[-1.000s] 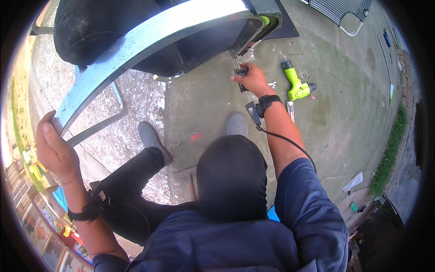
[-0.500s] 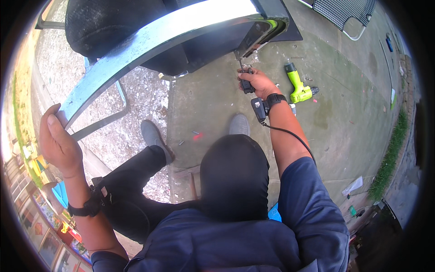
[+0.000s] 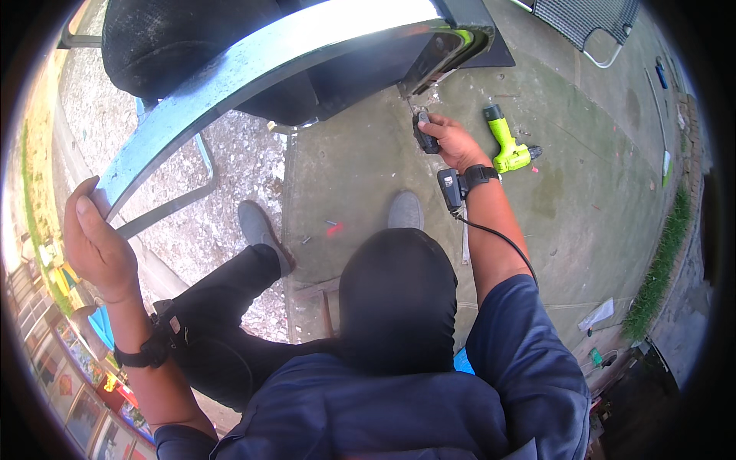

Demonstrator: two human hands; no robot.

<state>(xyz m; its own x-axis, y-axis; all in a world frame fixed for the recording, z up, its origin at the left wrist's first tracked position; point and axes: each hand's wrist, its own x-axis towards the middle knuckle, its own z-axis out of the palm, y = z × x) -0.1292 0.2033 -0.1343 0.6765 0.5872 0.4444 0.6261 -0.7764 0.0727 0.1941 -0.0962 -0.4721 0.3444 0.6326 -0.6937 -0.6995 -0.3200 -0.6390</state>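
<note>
A black office chair (image 3: 165, 54) with a wide, curved, shiny metal frame (image 3: 222, 84) lies across the far left. My left hand (image 3: 103, 249) is closed round the near end of that frame, thumb on the near side. Out in front, my right hand (image 3: 458, 146) grips a black folding hex key set (image 3: 425, 133). Its thin metal shaft points away from me, toward the lower corner of the frame. I cannot tell whether the tip touches the frame.
A lime-green cordless drill (image 3: 506, 146) lies on the concrete floor, right of my right hand. Small screws (image 3: 307, 240) and a red bit (image 3: 334, 229) are near my shoes. A grey mesh chair (image 3: 586, 23) stands at the far right. A cable (image 3: 498, 234) runs along my right forearm.
My right hand has shifted slightly right and toward me with the hex key set, which has turned in my fingers. My left hand remains on the frame.
</note>
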